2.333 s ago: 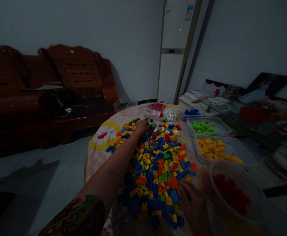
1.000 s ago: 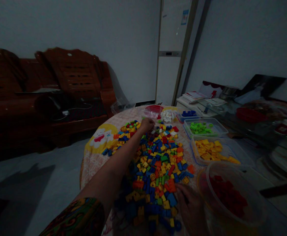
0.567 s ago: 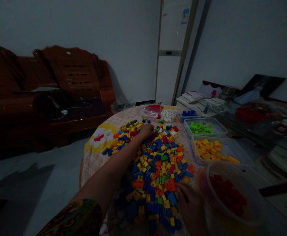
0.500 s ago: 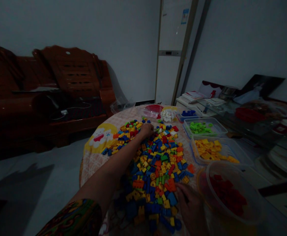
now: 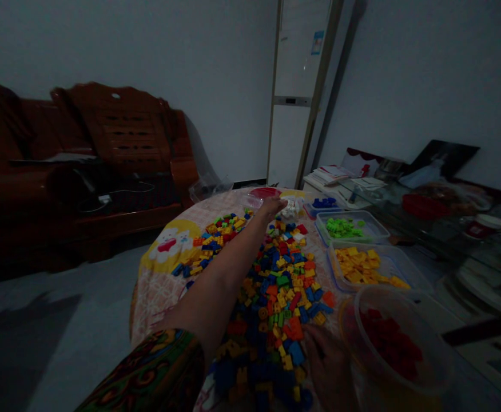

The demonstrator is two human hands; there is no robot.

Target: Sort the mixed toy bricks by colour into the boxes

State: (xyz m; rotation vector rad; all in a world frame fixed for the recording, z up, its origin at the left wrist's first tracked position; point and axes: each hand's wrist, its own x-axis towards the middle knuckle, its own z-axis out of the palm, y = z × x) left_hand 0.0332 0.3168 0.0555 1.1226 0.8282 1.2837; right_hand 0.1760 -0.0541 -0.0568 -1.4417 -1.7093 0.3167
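My left hand (image 5: 273,207) is stretched to the far side of the table, at the left edge of a pile of white bricks (image 5: 291,209). Its fingers are closed together, and whatever they hold is too small to make out. My right hand (image 5: 330,360) rests low at the near right, beside an orange brick (image 5: 294,329). Its fingers are loosely apart in the shadow, and nothing shows between them. Between and around both hands spreads a heap of mixed toy building bricks (image 5: 282,280) in yellow, blue, red, green and orange, partly covered by my left forearm.
Along the right side stand clear tubs with blue bricks (image 5: 324,202), green bricks (image 5: 344,227) and yellow bricks (image 5: 357,264). Nearer is a round tub (image 5: 441,357) of red bricks. A glass-topped table (image 5: 430,229) lies beyond; a wooden sofa (image 5: 126,131) stands left.
My left hand has moved from the far part of the brick heap, forward and right, to the white bricks. My right hand has stayed nearly in place. The view has shifted slightly.
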